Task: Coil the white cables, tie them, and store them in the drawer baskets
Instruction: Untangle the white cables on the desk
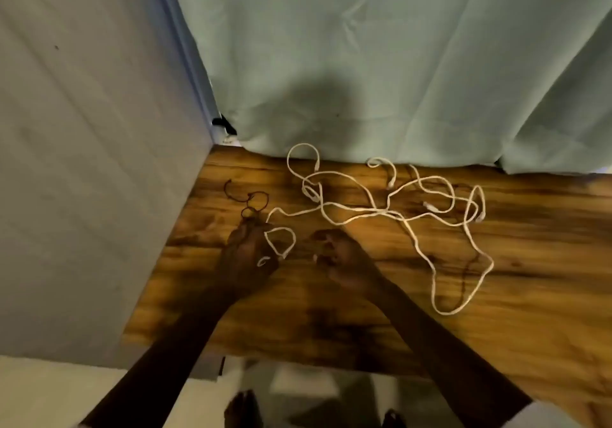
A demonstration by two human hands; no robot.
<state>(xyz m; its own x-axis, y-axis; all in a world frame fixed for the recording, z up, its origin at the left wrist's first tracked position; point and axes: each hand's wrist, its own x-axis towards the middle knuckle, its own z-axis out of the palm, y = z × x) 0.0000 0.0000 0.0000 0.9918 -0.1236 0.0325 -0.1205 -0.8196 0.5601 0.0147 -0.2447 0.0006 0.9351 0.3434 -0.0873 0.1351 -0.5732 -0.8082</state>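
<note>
White cable (280,228) loops from the grip of the left hand (246,252).

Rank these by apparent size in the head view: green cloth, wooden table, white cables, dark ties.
1. green cloth and wooden table: about alike, not ranked
2. white cables
3. dark ties

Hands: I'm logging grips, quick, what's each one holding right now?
Left hand: holding a loop of white cable.
Right hand: fingers curled, too blurry to tell whether it holds anything.
</note>
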